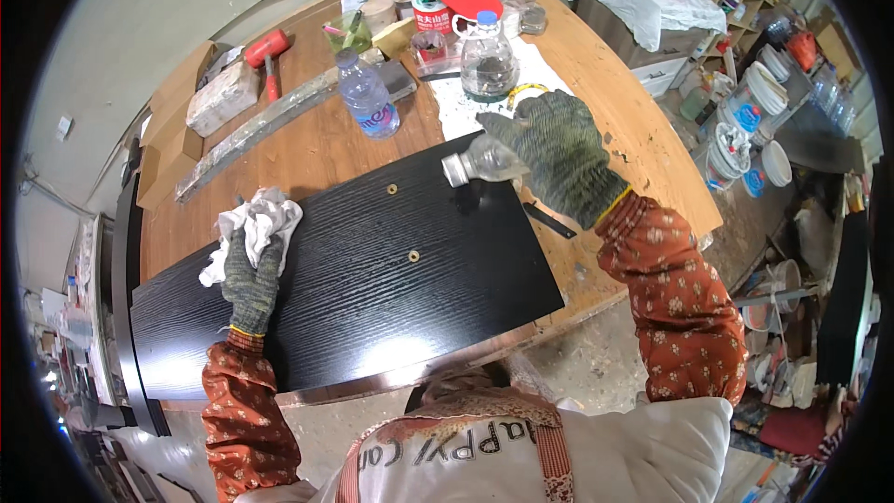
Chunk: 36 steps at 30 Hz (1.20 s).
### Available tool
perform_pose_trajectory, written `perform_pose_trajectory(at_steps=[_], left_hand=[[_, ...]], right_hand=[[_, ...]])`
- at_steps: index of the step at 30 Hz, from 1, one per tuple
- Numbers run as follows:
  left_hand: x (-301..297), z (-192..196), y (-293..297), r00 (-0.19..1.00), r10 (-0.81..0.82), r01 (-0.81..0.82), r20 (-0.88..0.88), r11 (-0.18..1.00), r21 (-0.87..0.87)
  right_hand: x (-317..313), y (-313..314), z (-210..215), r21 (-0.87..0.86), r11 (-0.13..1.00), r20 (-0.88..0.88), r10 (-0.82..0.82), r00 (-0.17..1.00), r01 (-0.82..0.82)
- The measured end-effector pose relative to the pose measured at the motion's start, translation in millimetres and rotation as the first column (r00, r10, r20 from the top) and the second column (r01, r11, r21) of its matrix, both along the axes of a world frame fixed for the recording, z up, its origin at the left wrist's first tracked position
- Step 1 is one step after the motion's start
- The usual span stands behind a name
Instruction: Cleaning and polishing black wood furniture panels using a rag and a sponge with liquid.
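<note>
A black wood-grain board with two small brass-coloured ring inserts lies on the table in front of me. My left hand, in a grey-green knitted glove, is closed on a crumpled white cloth at the board's left part. In the same kind of glove, my right hand grips a small clear bottle above the board's far right corner. The bottle is tipped, its whitish neck end pointing left; part of it is hidden by the hand. A thin black strip-like tool lies just right of the board.
Beyond the board on the wooden table stand a water bottle and a large handled jug. A long scuffed bar, a red mallet and a wrapped block lie far left. White buckets stand on the right.
</note>
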<state>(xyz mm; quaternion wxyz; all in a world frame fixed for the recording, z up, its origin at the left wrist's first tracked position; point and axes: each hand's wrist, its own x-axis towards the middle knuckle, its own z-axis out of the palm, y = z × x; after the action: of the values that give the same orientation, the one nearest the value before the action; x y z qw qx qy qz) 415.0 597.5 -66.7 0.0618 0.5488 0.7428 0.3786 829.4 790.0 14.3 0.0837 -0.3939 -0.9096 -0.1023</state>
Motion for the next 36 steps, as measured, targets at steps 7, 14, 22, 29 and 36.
perform_pose_trajectory(at_steps=[7,14,22,29,36], left_hand=[[26,17,4,0.887,0.253,-0.280,0.385,0.960,0.014],[7,5,-17,0.869,0.218,-0.300,0.445,0.946,0.122],[13,2,-14,0.974,0.110,-0.123,0.197,0.991,0.054],[1,-10,-19,0.999,0.033,-0.035,0.010,0.980,0.198],[40,27,3,0.957,-0.256,0.257,-0.135,0.966,-0.008]], right_hand=[[-73,44,28,-0.432,0.853,-0.522,0.028,0.852,-0.293],[-262,57,-7,-0.387,0.821,-0.537,0.170,0.827,-0.420],[-390,85,-87,-0.660,0.696,-0.446,-0.060,0.893,-0.282],[-281,65,-33,-0.457,0.802,-0.374,0.218,0.901,-0.384],[41,-121,-35,0.186,0.965,-0.304,-0.124,0.945,0.186]])
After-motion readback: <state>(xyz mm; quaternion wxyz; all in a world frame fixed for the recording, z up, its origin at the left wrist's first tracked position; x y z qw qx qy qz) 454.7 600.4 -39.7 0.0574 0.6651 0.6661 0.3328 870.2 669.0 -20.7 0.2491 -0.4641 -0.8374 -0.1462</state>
